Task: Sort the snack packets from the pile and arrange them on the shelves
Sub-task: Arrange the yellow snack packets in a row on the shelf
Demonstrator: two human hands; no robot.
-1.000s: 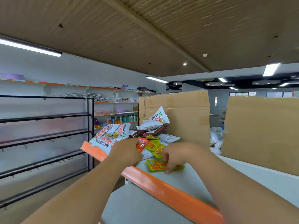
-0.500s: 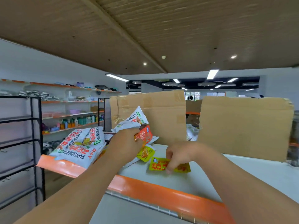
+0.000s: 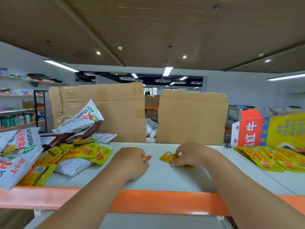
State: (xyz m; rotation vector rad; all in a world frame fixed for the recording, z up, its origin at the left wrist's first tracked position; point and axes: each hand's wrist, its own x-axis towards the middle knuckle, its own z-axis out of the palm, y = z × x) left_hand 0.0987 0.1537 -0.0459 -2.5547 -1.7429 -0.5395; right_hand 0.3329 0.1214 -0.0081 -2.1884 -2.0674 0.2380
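Shelf (image 3: pixel 165 177): white deck with an orange lip (image 3: pixel 165 202) along the front.

Pile (image 3: pixel 69 146): heaped on the shelf's left end. Large white bags, brown packs and yellow packets are mixed, and some overhang the lip.

Row (image 3: pixel 267 160): yellow packets laid overlapping on the right end, well apart from the pile.

Left hand (image 3: pixel 132 162): rested on the deck between pile and row. The fingers are curled round a small red packet (image 3: pixel 147 158), of which only one end is shown.

Right hand (image 3: pixel 191 155): placed near the left. A yellow packet (image 3: pixel 167 158), flat on the deck, is pinched at its near edge by bent fingers and thumb.

Cardboard: two sheets are stood upright along the shelf's back, a left sheet (image 3: pixel 102 111) and a right sheet (image 3: pixel 191 118). White bags are glimpsed through the gap between them.

Carton (image 3: pixel 247 129): red, white and yellow, printed, stood behind the row.

Room: a wood-slat ceiling (image 3: pixel 148 30) is fitted with recessed spots and strip lights, and the walls are white. Stocked wall shelves (image 3: pixel 16 109) with orange edges are seen far left, with a black rack (image 3: pixel 39 109) before them.
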